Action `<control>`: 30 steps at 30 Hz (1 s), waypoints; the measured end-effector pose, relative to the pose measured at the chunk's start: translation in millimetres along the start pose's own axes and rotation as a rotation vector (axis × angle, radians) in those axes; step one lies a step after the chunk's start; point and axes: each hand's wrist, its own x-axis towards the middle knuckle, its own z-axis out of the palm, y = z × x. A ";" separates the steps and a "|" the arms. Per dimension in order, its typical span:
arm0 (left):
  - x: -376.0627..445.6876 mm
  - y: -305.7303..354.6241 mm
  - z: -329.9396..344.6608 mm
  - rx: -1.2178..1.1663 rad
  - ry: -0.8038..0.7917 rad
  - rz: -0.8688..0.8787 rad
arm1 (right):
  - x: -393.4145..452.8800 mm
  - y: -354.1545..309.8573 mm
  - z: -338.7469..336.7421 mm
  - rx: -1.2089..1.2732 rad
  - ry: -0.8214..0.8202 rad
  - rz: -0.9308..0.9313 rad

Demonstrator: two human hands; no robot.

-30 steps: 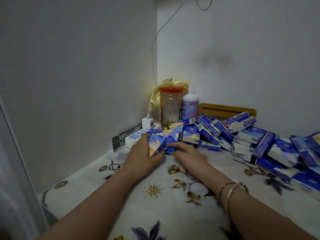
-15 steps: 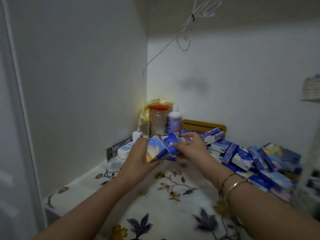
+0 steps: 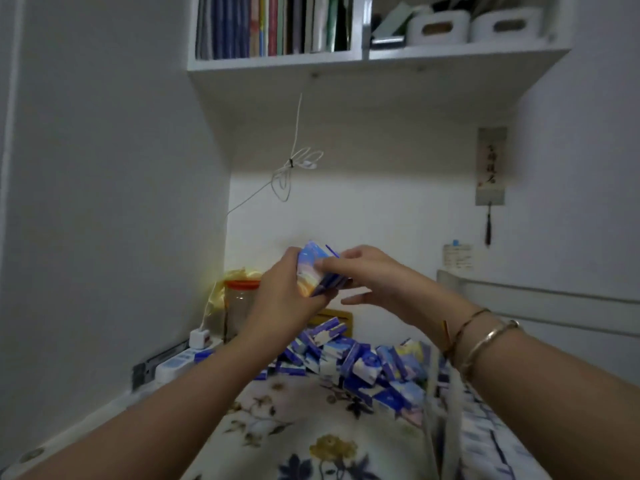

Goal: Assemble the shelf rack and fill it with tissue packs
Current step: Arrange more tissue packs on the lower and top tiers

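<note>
Head view: blue-white tissue packs (image 3: 320,271), stacked.

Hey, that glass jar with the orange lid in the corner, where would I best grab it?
Probably by the orange lid from above: the jar stands upright, with the yellow bag beside it and the left hand in front.

Both hands are up in the air over the flowery tabletop (image 3: 311,445), the left hand (image 3: 287,299) wrapped round a little stack of blue tissue packs (image 3: 318,271) and the right hand (image 3: 374,275) pinching its far side. Loads more packs (image 3: 360,365) are heaped below, next to an orange-lidded jar (image 3: 240,306), with a wall shelf (image 3: 346,60) of books overhead.
</note>
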 end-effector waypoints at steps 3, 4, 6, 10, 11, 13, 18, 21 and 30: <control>17.7 43.5 17.2 -0.080 0.000 0.025 | -12.9 -21.2 -42.3 -0.078 0.063 -0.042; 23.8 56.7 24.3 -0.129 -0.029 0.027 | -16.5 -25.1 -58.3 -0.101 0.088 -0.045; 36.4 78.7 39.5 -0.208 -0.144 0.032 | -20.4 -27.5 -92.6 -0.157 0.123 -0.049; 60.2 99.6 76.8 -0.355 -0.457 0.011 | -23.5 -20.2 -151.0 -0.299 0.136 -0.018; 66.3 100.4 87.1 -0.379 -0.501 0.007 | -22.8 -16.8 -162.2 -0.325 0.125 -0.002; 78.7 100.6 105.5 -0.402 -0.556 -0.009 | -18.3 -9.4 -179.8 -0.364 0.111 0.043; 100.8 100.6 145.7 -0.324 -0.643 -0.111 | -2.2 11.5 -204.4 -0.432 0.067 0.153; 103.0 94.8 167.4 -0.205 -0.635 -0.114 | 9.8 34.7 -208.4 -0.480 0.029 0.225; 113.1 89.5 182.3 -0.096 -0.698 -0.237 | 36.5 68.1 -216.5 -0.805 0.007 0.277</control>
